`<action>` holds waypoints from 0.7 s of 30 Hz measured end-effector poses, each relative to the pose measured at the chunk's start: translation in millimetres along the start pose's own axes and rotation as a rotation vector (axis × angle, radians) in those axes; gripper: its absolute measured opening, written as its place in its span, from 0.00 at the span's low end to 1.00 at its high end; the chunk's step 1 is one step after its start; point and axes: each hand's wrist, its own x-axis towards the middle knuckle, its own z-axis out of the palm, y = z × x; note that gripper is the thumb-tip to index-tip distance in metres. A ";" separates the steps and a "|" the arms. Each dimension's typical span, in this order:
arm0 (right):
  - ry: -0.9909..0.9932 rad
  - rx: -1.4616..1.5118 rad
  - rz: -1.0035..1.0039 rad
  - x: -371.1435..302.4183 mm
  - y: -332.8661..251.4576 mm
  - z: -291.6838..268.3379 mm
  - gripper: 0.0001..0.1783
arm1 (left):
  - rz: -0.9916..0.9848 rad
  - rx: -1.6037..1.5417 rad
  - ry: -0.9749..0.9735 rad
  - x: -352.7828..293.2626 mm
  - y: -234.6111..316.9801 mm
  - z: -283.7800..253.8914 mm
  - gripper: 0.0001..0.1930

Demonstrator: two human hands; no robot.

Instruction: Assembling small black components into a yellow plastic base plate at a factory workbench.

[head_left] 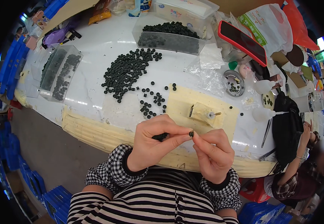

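Note:
Between the thumb and forefinger of my left hand (150,140) is a small black grooved ring-shaped part (191,134). More black pieces (160,137) show in the curl of that hand's fingers. My right hand (215,151) is closed, its thumb and fingertips pinched at the right side of the same part. Whether anything else sits in that pinch is too small to tell. Beyond my hands, loose black parts (152,104) lie scattered, and a dense heap of them (126,72) spreads to the far left. A small cream block with a peg (206,114) stands on a yellow sheet (177,99).
Clear bins of black parts stand at the back (137,40) and left (78,61). On the right are a red-cased phone (242,43), a round metal tin (227,76), squeeze bottles (262,114), tweezers (266,132) and a black bag (287,127). Another person (300,175) sits at the right.

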 end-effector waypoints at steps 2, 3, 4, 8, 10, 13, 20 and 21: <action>-0.003 0.012 0.003 -0.2 0.2 -0.4 0.20 | 0.022 0.027 -0.001 0.5 0.7 -0.3 0.09; -0.004 0.018 0.005 -0.2 0.2 -0.5 0.20 | 0.030 0.039 -0.002 0.8 1.2 -0.4 0.09; -0.004 0.018 0.005 -0.3 0.4 -0.5 0.20 | 0.039 0.051 -0.004 0.9 1.4 -0.4 0.09; -0.003 0.002 -0.011 0.2 1.3 -0.5 0.20 | -0.008 0.007 -0.007 0.4 1.2 -0.4 0.09; -0.001 -0.008 -0.020 0.4 1.5 -0.5 0.20 | -0.042 -0.010 -0.018 1.2 2.5 -1.4 0.08; 0.000 -0.013 -0.023 0.2 2.2 -0.2 0.20 | -0.052 -0.011 -0.030 1.8 2.2 -2.7 0.08; 0.011 -0.013 -0.010 1.2 0.8 0.6 0.20 | -0.055 -0.014 -0.023 2.3 2.7 -2.4 0.08; 0.014 -0.011 -0.008 1.8 0.4 0.7 0.20 | -0.057 -0.015 -0.022 2.2 2.5 -2.4 0.08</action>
